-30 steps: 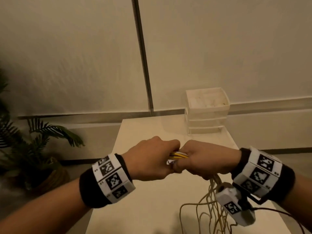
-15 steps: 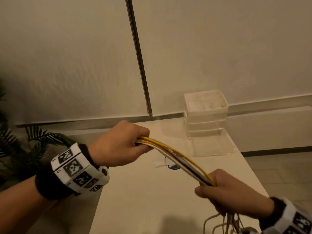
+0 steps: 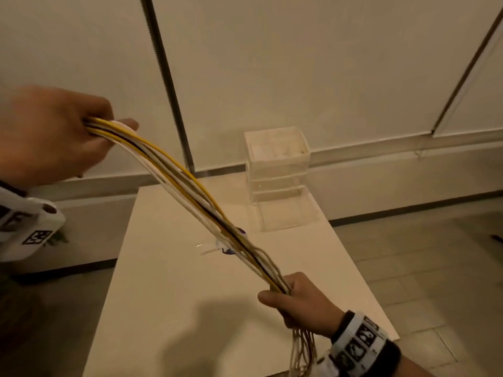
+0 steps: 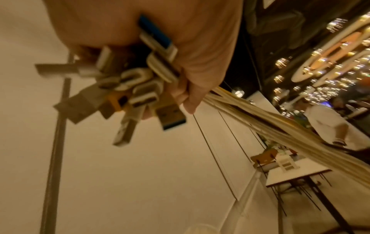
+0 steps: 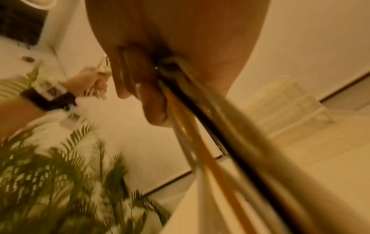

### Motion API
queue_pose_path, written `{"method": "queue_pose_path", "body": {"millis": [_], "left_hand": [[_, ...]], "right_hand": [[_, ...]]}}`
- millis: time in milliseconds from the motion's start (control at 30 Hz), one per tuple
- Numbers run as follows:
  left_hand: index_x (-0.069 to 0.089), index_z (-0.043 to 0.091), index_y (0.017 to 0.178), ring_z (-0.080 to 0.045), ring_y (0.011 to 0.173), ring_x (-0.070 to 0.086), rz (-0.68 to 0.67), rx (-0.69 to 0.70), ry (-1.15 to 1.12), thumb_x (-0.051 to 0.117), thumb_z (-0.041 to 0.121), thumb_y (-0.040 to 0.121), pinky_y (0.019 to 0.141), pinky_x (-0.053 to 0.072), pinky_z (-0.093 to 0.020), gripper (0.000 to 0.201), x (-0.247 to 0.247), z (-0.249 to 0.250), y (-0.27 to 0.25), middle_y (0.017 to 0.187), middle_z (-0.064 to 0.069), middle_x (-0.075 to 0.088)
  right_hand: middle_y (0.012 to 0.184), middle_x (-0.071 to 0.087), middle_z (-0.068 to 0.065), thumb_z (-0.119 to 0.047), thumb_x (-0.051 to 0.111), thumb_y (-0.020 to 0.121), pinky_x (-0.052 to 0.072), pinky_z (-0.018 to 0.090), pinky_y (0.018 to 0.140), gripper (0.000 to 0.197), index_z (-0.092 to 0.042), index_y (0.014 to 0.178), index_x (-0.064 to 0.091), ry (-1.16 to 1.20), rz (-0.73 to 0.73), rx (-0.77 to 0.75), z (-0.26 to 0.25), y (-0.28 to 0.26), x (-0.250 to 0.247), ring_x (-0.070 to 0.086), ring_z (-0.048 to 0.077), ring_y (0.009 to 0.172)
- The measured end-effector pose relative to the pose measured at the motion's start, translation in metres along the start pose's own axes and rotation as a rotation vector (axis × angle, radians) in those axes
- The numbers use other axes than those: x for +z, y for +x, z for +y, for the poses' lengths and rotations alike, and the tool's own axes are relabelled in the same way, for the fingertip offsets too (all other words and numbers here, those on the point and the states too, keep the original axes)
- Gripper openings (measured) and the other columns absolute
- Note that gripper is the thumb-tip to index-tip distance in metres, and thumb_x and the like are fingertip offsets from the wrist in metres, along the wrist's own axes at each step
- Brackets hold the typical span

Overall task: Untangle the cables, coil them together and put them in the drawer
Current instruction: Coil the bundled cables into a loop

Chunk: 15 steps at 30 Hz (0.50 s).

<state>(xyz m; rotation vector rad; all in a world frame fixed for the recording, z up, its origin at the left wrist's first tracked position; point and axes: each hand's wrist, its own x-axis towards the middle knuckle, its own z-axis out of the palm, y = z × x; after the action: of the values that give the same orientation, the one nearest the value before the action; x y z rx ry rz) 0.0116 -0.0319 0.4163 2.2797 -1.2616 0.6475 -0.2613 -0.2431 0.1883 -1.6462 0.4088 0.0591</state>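
A bundle of white, yellow and black cables (image 3: 190,191) stretches slantwise above the white table (image 3: 168,289). My left hand (image 3: 51,134) grips its upper end at the far left, where several USB plugs (image 4: 138,88) stick out of the fist. My right hand (image 3: 296,300) grips the bundle lower down, near the table's front right; loose cable ends (image 3: 302,349) hang below it. In the right wrist view the cables (image 5: 202,126) run out of my fist. A clear plastic drawer unit (image 3: 277,164) stands at the table's far edge with its bottom drawer (image 3: 283,213) pulled out.
A small white and purple item (image 3: 220,247) lies on the table under the bundle. A potted palm (image 5: 60,182) stands left of the table. A wall with a metal strip (image 3: 166,77) is behind. Another table (image 4: 296,171) and a person stand further off.
My hands, together a second ago, have pulled apart: the left rose up and to the left, the right slid down the cables toward the front right, drawing the bundle out straight.
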Motion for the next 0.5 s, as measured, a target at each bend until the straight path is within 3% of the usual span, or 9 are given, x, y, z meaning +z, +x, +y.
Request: {"method": "queue_pose_path", "body": {"millis": [100,200,267,333,367,400,433,467,500], "left_hand": [[0.050,0.017,0.055,-0.027,0.038,0.051,-0.063,0.067,0.054,0.064,0.050,0.087,0.048,0.048,-0.037,0.048,0.007,0.028,-0.001,0.039,-0.002,0.046],[0.041,0.021,0.051,-0.036,0.048,0.057,-0.125,0.089,0.055,0.058,0.053,0.082,0.047,0.040,-0.032,0.048,0.023,0.040,-0.010,0.041,-0.001,0.044],[0.036,0.024,0.051,-0.038,0.055,0.057,-0.130,0.097,0.004,0.058,0.049,0.084,0.050,0.033,-0.030,0.047,0.041,0.040,-0.014,0.048,-0.008,0.052],[0.037,0.025,0.052,-0.032,0.056,0.057,-0.172,0.083,-0.026,0.060,0.046,0.086,0.051,0.037,-0.030,0.046,0.050,0.046,-0.014,0.050,-0.002,0.052],[0.041,0.024,0.053,-0.027,0.054,0.056,-0.201,0.080,-0.051,0.060,0.047,0.086,0.052,0.042,-0.031,0.045,0.053,0.051,-0.014,0.048,0.003,0.049],[0.046,0.023,0.055,-0.022,0.052,0.055,-0.225,0.078,-0.087,0.059,0.049,0.087,0.053,0.046,-0.033,0.043,0.055,0.057,-0.014,0.048,0.006,0.049],[0.050,0.022,0.056,-0.018,0.051,0.054,-0.238,0.078,-0.115,0.058,0.051,0.087,0.052,0.049,-0.034,0.043,0.056,0.061,-0.013,0.049,0.007,0.051],[0.051,0.023,0.057,-0.015,0.049,0.052,-0.248,0.089,-0.133,0.058,0.051,0.088,0.052,0.049,-0.035,0.043,0.057,0.066,-0.013,0.049,0.007,0.052],[0.048,0.024,0.056,-0.012,0.047,0.050,-0.257,0.113,-0.141,0.059,0.051,0.088,0.050,0.049,-0.035,0.043,0.058,0.071,-0.012,0.049,0.007,0.051]], "right_hand": [[0.041,0.039,-0.009,-0.046,0.071,0.078,0.031,0.025,0.048,0.049,-0.022,0.049,0.040,-0.100,0.067,-0.009,0.025,-0.009,0.007,0.038,0.008,0.040],[0.044,0.054,-0.009,-0.029,0.076,0.080,0.040,0.023,0.064,0.044,-0.022,0.042,0.054,-0.159,0.242,0.066,0.046,-0.010,0.003,0.052,0.000,0.055],[0.060,0.070,0.000,-0.014,0.082,0.074,0.046,0.036,0.088,0.025,-0.017,0.052,0.070,-0.089,0.263,0.168,0.049,-0.004,0.005,0.066,0.020,0.082],[0.072,0.069,0.018,-0.010,0.086,0.068,0.042,0.042,0.097,0.016,-0.005,0.063,0.071,-0.047,0.189,0.151,0.089,0.042,-0.025,0.063,0.034,0.087],[0.074,0.067,0.025,-0.014,0.094,0.054,0.044,0.036,0.095,0.039,0.006,0.076,0.070,-0.034,0.195,0.081,0.098,0.059,-0.037,0.062,0.029,0.080],[0.072,0.069,0.025,-0.023,0.100,0.038,0.050,0.028,0.085,0.079,0.014,0.099,0.065,-0.041,0.202,-0.024,0.100,0.060,-0.053,0.064,0.020,0.071],[0.068,0.073,0.015,-0.018,0.100,0.036,0.051,0.016,0.072,0.102,0.014,0.122,0.054,0.003,0.201,-0.083,0.076,0.042,-0.055,0.067,0.009,0.065],[0.078,0.077,0.005,-0.011,0.094,0.053,0.048,0.009,0.069,0.099,0.005,0.137,0.043,0.047,0.156,-0.151,0.042,0.021,-0.051,0.068,-0.005,0.071],[0.103,0.075,-0.009,-0.010,0.087,0.066,0.044,0.007,0.081,0.093,-0.011,0.144,0.037,-0.051,0.094,-0.245,-0.006,0.009,-0.041,0.062,-0.016,0.093]]}}
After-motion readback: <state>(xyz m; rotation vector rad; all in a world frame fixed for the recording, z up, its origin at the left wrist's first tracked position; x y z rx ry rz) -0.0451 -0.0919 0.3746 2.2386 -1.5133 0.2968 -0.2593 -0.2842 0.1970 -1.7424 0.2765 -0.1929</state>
